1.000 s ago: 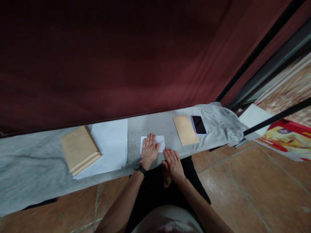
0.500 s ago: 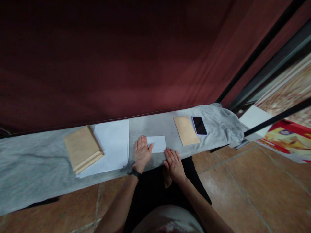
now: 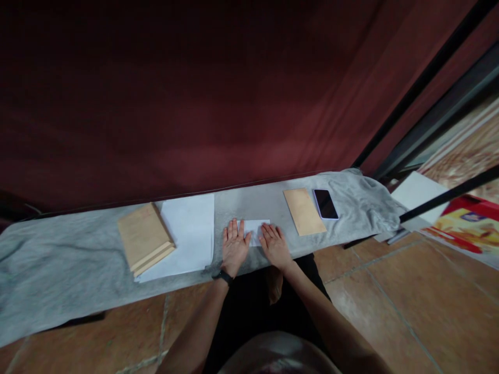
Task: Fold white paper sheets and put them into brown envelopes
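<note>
A small white piece of paper (image 3: 254, 228), apparently folded, lies on the grey cloth in front of me. My left hand (image 3: 235, 246) rests flat on its left end, fingers stretched forward. On the right end lies my right hand (image 3: 275, 245), palm down with the fingers extended. Both hands cover parts of the paper, and its middle shows between them. A brown envelope (image 3: 304, 211) lies to the right of my right hand. Left of my left hand is a stack of white sheets (image 3: 191, 234), partly under a pile of brown envelopes (image 3: 146, 234).
A grey cloth (image 3: 70, 259) covers the long narrow bench. A phone (image 3: 326, 203) lies beside the single envelope. Behind the bench rises a dark red wall (image 3: 234, 114). Dark bars and a red-yellow printed box (image 3: 471, 223) are at the right, above a tiled floor (image 3: 374, 301).
My right hand has moved from the paper's near right corner up onto its right end. My left hand stays on the left end. The view has shifted slightly.
</note>
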`<act>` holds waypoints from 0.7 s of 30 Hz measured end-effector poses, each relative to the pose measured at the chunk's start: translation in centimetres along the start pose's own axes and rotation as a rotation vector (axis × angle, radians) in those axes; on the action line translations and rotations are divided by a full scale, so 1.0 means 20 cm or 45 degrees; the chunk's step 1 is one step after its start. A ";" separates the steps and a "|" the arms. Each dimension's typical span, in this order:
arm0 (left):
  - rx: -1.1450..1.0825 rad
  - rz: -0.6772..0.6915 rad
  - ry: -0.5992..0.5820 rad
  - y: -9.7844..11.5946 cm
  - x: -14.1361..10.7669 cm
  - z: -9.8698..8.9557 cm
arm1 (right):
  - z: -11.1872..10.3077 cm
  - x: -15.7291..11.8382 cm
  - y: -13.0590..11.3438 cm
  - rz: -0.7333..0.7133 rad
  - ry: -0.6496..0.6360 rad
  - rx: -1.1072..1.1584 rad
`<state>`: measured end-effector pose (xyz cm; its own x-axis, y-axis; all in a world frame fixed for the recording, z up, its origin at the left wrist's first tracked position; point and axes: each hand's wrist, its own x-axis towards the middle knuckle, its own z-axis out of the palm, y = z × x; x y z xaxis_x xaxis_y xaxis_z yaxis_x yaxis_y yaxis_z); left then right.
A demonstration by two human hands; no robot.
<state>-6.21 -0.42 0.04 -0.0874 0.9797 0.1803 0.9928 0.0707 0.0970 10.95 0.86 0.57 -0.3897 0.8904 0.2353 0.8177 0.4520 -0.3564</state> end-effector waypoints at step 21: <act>-0.192 0.130 0.147 0.00 -0.02 -0.01 | 0.09 0.05 0.07 0.144 0.071 -0.119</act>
<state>-6.16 -0.89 0.08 -0.0046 0.9518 0.3067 0.9741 -0.0651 0.2166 10.98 2.47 -1.40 -0.2710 0.9297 0.2493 0.8920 0.3399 -0.2980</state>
